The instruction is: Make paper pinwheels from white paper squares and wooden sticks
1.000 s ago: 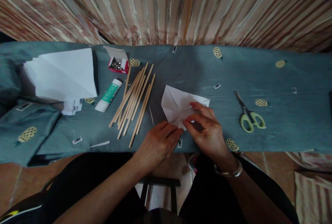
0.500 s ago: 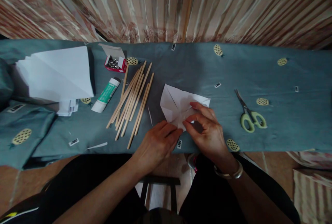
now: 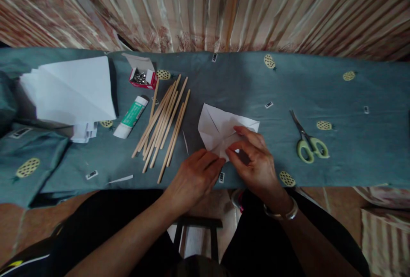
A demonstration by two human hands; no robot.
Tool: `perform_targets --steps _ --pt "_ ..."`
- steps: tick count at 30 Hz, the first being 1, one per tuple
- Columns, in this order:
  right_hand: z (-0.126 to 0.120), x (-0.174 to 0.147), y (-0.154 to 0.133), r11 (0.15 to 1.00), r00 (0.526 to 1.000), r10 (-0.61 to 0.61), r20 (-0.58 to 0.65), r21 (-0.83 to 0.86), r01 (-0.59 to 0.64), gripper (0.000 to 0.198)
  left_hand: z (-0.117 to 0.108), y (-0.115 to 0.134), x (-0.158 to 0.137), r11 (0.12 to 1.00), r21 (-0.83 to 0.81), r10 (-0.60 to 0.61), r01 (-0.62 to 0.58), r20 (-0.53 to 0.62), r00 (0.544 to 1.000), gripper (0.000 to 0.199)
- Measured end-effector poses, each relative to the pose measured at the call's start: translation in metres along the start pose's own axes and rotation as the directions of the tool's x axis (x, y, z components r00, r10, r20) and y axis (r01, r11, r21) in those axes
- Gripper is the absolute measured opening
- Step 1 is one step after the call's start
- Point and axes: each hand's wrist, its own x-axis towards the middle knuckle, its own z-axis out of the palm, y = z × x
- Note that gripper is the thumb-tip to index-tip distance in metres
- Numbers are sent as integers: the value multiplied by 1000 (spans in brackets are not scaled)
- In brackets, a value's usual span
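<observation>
A white sheet of paper [image 3: 213,125] with crease lines and slits running in from its corners lies before me on the table. My left hand [image 3: 197,172] grips its near left edge, fingers closed together. On the near right side, my right hand [image 3: 253,161] pinches part of the paper between thumb and index finger, near the middle; its other fingers rest over the sheet. The paper's near corner is partly hidden behind both hands. Left of the sheet lies a loose bundle of thin wooden sticks [image 3: 165,119].
Scissors with green handles [image 3: 309,144] lie to the right. On the left are a glue stick [image 3: 131,116], an open red box of metal clips or pins [image 3: 143,76] and a stack of white paper [image 3: 75,91]. Paper slivers lie near the sticks. A striped curtain [image 3: 205,12] hangs behind the table.
</observation>
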Motion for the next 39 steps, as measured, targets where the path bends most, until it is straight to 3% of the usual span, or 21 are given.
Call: perform_targets --steps 7,13,19,26,34,39 --pt "0 -1 0 996 997 -80 -1 -50 80 7 0 0 0 1000 5 -3 3 4 1000 16" --pt "3 -4 -2 972 977 -213 -18 -110 210 27 0 0 0 1000 8 -2 2 24 1000 17" --pt "10 -10 1 951 966 -258 21 -174 257 36 -1 0 1 1000 6 -6 5 24 1000 16" --pt "9 -12 -8 913 953 -278 118 -277 301 36 -4 1 4 1000 19 -17 16 76 997 16" --pt "14 -10 -9 924 952 -290 100 -229 306 36 -4 2 2 998 35 -46 43 73 996 16" --pt "8 -7 -7 958 972 -225 61 -169 232 35 -3 1 1 999 41 -22 20 65 998 13"
